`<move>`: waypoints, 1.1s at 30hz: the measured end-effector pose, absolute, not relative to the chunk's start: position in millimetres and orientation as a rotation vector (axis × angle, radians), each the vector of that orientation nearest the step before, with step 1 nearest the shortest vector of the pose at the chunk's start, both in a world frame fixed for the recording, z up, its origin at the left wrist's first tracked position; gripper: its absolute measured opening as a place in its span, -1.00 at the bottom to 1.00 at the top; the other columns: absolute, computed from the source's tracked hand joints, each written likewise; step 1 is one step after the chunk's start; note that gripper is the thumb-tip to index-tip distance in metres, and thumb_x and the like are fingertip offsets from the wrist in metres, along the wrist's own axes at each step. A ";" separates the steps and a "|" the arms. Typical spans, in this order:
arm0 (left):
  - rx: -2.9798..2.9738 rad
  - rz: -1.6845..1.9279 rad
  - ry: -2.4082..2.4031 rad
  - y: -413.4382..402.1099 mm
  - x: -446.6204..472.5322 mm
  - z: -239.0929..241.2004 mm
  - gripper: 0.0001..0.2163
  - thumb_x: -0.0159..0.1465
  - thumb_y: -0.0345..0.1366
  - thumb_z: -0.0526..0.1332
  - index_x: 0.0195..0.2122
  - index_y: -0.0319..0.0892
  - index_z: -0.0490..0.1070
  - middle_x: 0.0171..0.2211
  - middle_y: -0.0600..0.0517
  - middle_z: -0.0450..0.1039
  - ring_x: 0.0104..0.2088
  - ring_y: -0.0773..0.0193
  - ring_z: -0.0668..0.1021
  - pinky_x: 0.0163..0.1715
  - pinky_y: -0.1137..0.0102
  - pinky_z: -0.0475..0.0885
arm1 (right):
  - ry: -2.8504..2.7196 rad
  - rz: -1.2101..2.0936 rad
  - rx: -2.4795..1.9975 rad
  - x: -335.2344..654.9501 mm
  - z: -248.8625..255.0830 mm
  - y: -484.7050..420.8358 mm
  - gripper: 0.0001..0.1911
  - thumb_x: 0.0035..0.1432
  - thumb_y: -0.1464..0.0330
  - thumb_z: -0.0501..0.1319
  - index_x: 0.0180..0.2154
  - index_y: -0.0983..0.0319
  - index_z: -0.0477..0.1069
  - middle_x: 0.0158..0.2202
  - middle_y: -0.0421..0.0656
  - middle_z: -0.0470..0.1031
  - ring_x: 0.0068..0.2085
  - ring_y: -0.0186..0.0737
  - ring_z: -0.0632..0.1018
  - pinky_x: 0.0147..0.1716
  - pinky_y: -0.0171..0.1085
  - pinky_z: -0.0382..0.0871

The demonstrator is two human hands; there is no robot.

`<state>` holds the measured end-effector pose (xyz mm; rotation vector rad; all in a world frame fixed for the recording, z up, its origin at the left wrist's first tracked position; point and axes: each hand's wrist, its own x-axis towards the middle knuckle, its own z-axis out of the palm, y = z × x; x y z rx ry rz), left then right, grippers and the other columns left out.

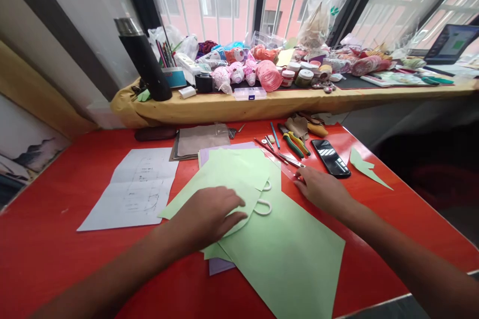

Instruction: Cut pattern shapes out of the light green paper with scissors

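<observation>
My left hand [209, 214] lies flat with fingers spread on a cut piece of light green paper [232, 174] in the middle of the red table [48, 239]. Under it lie a larger green sheet [292, 259] and a lilac sheet [220, 265]. White scissor handles [264, 207] peek out from between the green sheets. My right hand [318, 189] rests at the right edge of the green paper, its fingertips touching a clear ruler [288, 169] beside a black phone [331, 158].
A white sheet with pencil drawings [134, 189] lies to the left. Pliers [295, 143], pens, a brown envelope [202, 139] and a green paper scrap [364, 167] lie near the table's far edge. The yellow ledge [262, 104] behind holds a black flask [144, 60], yarn, jars and bags.
</observation>
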<state>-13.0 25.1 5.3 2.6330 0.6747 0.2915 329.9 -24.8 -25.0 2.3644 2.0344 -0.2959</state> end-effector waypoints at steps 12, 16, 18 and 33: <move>2.872 -0.153 0.470 125.6 153.2 -15.3 -0.72 0.30 -0.40 0.42 0.03 -0.22 0.58 0.05 -0.21 0.57 0.06 -0.03 0.58 -0.07 0.28 0.43 | 2.157 -0.622 2.506 335.0 -35.6 -53.6 -0.77 0.43 0.22 0.19 -0.03 0.15 0.55 -0.22 -0.09 0.69 -0.24 -0.03 0.66 -0.35 -0.23 0.34; 2.894 -0.236 0.420 131.5 162.6 -13.9 -0.80 0.26 -0.39 0.45 -0.10 -0.23 0.59 0.01 -0.20 0.57 0.02 -0.02 0.59 -0.07 0.29 0.43 | 2.191 -0.626 2.554 334.7 -41.4 -55.0 -0.78 0.42 0.23 0.19 -0.06 0.16 0.56 -0.18 -0.06 0.70 -0.23 -0.01 0.66 -0.35 -0.22 0.32; 2.905 -0.254 0.403 133.7 166.8 -12.4 -0.81 0.23 -0.37 0.47 -0.14 -0.22 0.59 -0.01 -0.19 0.57 0.01 -0.02 0.58 -0.06 0.29 0.42 | 2.203 -0.625 2.569 336.1 -44.0 -54.7 -0.78 0.41 0.23 0.20 -0.05 0.16 0.55 -0.15 -0.05 0.69 -0.23 0.00 0.65 -0.34 -0.21 0.32; 2.693 0.439 0.614 103.1 64.4 27.3 -0.90 0.42 -0.41 0.33 -0.09 -0.11 0.59 -0.12 -0.01 0.69 -0.04 0.07 0.63 0.02 0.18 0.48 | 2.401 -1.331 2.592 292.0 -18.5 -61.5 -0.68 0.42 0.09 0.22 -0.18 0.17 0.60 -0.43 -0.19 0.56 -0.41 -0.15 0.54 -0.42 -0.26 0.37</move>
